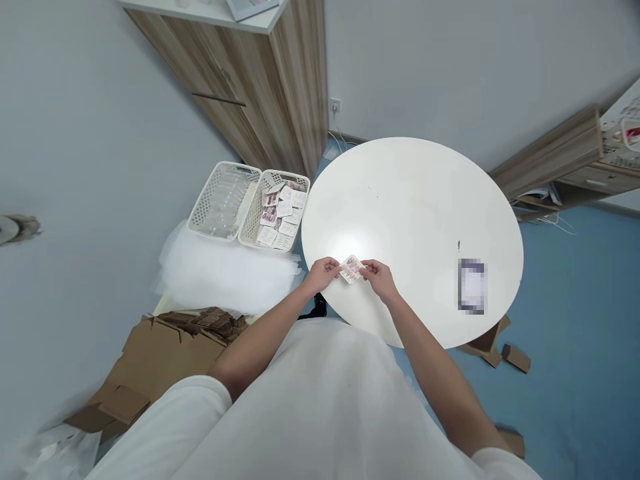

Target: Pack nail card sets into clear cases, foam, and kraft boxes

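Note:
A small square packet (352,269), pale with pinkish-red markings, is held between my two hands over the near left edge of the white round table (410,200). My left hand (324,273) pinches its left corner with the fingertips. On the opposite side, the fingers of my right hand (380,277) close on its right corner. What the packet contains is too small to make out. To the left, beside the table, a white basket (242,235) contains similar small square pieces, some with printed text and some with reddish pictures.
Another white basket (194,212) holds clear plastic packaging. Below lie white wrapping sheets (225,277) and flattened cardboard (155,360). A blurred-out rectangular object (472,287) rests on the table's right side. A wooden cabinet (295,87) stands behind the baskets; cardboard pieces (516,358) lie on the blue floor.

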`<move>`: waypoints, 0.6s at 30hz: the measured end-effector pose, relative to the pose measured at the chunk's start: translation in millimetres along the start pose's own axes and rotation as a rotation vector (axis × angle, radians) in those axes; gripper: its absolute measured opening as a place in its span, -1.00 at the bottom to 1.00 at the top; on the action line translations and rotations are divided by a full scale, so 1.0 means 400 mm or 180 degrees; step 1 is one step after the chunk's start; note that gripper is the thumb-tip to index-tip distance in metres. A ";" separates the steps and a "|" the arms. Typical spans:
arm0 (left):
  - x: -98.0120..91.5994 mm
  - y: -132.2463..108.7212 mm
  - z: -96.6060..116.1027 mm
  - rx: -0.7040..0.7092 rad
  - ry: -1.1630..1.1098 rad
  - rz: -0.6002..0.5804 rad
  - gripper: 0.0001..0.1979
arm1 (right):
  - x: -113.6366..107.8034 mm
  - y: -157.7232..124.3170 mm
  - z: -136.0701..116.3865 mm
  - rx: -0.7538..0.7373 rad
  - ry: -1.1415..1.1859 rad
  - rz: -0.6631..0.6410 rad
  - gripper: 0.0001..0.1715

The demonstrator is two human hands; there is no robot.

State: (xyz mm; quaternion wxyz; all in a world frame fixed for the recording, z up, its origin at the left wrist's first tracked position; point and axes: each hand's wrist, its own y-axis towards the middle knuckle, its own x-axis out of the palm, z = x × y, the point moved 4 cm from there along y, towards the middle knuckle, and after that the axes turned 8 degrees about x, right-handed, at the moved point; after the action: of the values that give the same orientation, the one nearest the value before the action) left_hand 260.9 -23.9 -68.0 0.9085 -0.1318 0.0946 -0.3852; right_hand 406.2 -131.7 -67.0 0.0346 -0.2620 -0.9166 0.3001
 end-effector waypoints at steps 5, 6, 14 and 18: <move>-0.038 0.011 -0.070 -0.0335 0.0360 0.0399 -0.82 | 0.061 0.042 0.037 -0.0040 -0.0263 0.0363 -0.50; -0.041 0.011 -0.080 -0.0371 0.0462 0.0448 -0.82 | 0.072 0.045 0.046 -0.0071 -0.0379 0.0363 -0.47; -0.052 0.010 -0.093 0.0052 0.1685 0.0260 -0.83 | 0.110 0.073 0.078 -0.0488 -0.1298 0.0376 -0.44; -0.047 0.012 -0.107 0.0232 0.2140 0.0098 -0.73 | 0.122 0.088 0.085 -0.0616 -0.1624 0.0434 -0.45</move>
State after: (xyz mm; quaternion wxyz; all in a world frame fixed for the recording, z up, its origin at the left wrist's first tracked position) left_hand 239.7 -14.3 -108.6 0.8362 0.0366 0.3771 -0.3965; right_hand 372.8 -101.3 -119.4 -0.2428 -0.2411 -0.9003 0.2691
